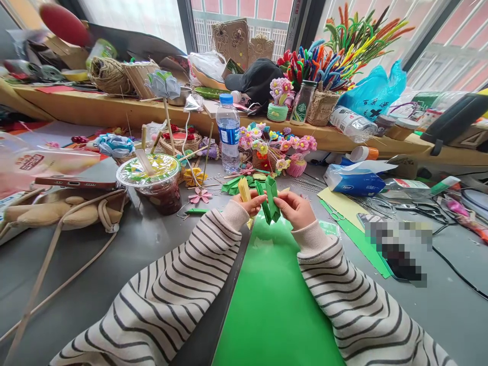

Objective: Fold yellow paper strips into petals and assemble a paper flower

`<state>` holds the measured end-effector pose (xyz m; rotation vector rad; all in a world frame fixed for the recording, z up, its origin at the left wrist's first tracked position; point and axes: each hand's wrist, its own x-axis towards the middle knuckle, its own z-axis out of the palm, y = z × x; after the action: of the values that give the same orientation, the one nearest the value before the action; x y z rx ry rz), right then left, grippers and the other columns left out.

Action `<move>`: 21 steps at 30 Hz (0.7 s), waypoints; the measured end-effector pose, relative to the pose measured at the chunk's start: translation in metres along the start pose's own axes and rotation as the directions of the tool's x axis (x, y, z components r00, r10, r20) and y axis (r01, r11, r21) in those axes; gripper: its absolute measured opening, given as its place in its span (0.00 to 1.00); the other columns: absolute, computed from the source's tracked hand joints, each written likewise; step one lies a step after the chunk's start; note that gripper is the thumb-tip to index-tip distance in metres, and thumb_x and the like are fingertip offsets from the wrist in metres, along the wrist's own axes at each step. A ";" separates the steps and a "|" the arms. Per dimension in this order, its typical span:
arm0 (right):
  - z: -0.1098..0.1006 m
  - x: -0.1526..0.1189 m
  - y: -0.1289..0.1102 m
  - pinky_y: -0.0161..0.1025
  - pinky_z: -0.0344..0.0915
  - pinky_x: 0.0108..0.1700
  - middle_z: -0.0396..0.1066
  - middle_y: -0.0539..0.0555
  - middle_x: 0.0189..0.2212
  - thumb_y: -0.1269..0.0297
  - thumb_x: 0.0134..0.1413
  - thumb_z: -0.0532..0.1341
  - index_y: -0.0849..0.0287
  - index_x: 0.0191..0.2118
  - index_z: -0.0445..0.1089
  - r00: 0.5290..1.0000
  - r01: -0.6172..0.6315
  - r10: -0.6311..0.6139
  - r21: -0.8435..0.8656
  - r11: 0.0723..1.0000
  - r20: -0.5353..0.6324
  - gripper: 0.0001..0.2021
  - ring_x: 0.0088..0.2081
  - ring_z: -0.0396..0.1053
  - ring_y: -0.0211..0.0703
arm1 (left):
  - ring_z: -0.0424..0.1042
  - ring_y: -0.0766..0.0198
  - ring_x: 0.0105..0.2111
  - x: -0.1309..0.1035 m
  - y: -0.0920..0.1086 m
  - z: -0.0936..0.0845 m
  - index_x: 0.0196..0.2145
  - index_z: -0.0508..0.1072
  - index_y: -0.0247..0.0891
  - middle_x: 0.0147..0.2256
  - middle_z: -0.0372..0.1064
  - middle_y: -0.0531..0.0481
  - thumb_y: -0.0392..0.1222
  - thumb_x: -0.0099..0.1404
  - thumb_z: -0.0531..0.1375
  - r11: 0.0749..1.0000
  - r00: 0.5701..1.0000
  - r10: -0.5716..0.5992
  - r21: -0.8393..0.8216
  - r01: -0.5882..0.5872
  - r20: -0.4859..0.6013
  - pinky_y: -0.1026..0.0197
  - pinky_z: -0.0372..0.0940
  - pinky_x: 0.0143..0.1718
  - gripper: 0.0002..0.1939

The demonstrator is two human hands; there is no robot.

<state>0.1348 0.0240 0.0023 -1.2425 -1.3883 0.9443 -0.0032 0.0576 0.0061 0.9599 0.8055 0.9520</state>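
Note:
Both hands meet above the far end of a green sheet (282,290). My left hand (251,202) is closed on a folded yellow paper piece (244,189), and its fingertips also touch a narrow green folded piece (262,197). Fingers of my right hand (295,207) pinch the right side of a wider green folded paper piece (272,195), which stands upright against the narrow one. Behind the hands lie more green folded pieces (238,185). A pink paper flower (200,195) rests left of them on the grey table (152,254).
Left stand a lidded drink cup (160,188) and a beige bag (64,213). A water bottle (229,134) is behind the hands. On the right are scissors (333,212), a phone (396,249), a tissue pack (356,178) and cables.

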 end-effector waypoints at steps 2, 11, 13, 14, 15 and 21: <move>-0.001 0.000 0.001 0.32 0.55 0.20 0.65 0.50 0.21 0.56 0.40 0.56 0.61 0.28 0.64 1.000 0.022 -0.022 -0.032 0.999 -0.002 0.12 0.20 0.59 0.33 | 0.53 0.77 0.12 0.001 -0.002 0.000 0.22 0.66 0.32 0.11 0.54 0.59 0.45 0.35 0.65 0.999 1.000 0.003 0.036 -0.003 0.003 0.71 0.44 0.13 0.17; 0.005 -0.006 -0.006 0.35 0.60 0.27 0.67 0.54 0.24 0.61 0.46 0.53 0.61 0.28 0.67 0.969 0.186 -0.239 -0.464 0.866 -0.058 0.10 0.25 0.63 0.38 | 0.53 0.76 0.11 0.001 -0.005 0.001 0.25 0.69 0.31 0.10 0.55 0.58 0.46 0.37 0.64 0.991 0.999 0.047 0.126 -0.046 0.000 0.70 0.45 0.12 0.19; 0.007 -0.008 -0.008 0.36 0.59 0.29 0.67 0.55 0.24 0.63 0.46 0.52 0.61 0.27 0.67 0.946 0.238 -0.320 -0.551 0.800 -0.056 0.10 0.26 0.63 0.40 | 0.53 0.76 0.11 0.002 -0.006 0.002 0.26 0.69 0.31 0.10 0.55 0.58 0.46 0.36 0.64 0.991 0.999 0.037 0.132 -0.034 -0.021 0.70 0.45 0.12 0.19; 0.008 -0.008 -0.008 0.36 0.60 0.30 0.67 0.55 0.24 0.64 0.46 0.52 0.62 0.27 0.67 0.936 0.253 -0.347 -0.574 0.779 -0.058 0.09 0.27 0.63 0.40 | 0.53 0.76 0.11 0.002 -0.007 0.002 0.26 0.69 0.31 0.10 0.55 0.58 0.46 0.36 0.64 0.991 0.999 0.033 0.134 -0.028 -0.035 0.71 0.45 0.12 0.19; 0.008 -0.009 -0.008 0.36 0.60 0.30 0.67 0.56 0.25 0.64 0.47 0.51 0.62 0.28 0.67 0.932 0.256 -0.357 -0.578 0.775 -0.065 0.09 0.27 0.64 0.40 | 0.53 0.77 0.11 0.003 -0.008 0.002 0.26 0.69 0.31 0.09 0.55 0.58 0.46 0.37 0.64 0.991 0.998 0.031 0.135 -0.024 -0.048 0.71 0.45 0.12 0.18; 0.005 -0.007 -0.003 0.33 0.60 0.21 0.66 0.51 0.21 0.61 0.44 0.55 0.61 0.30 0.64 0.985 0.085 -0.120 -0.247 0.965 -0.128 0.09 0.18 0.61 0.35 | 0.52 0.77 0.11 0.005 -0.012 0.001 0.21 0.68 0.31 0.09 0.53 0.59 0.46 0.36 0.64 0.990 0.992 0.035 0.139 -0.018 -0.118 0.71 0.43 0.12 0.17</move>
<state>0.1291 0.0174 0.0035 -1.3749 -1.4700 0.6160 0.0025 0.0587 -0.0051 1.0416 0.9723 0.9943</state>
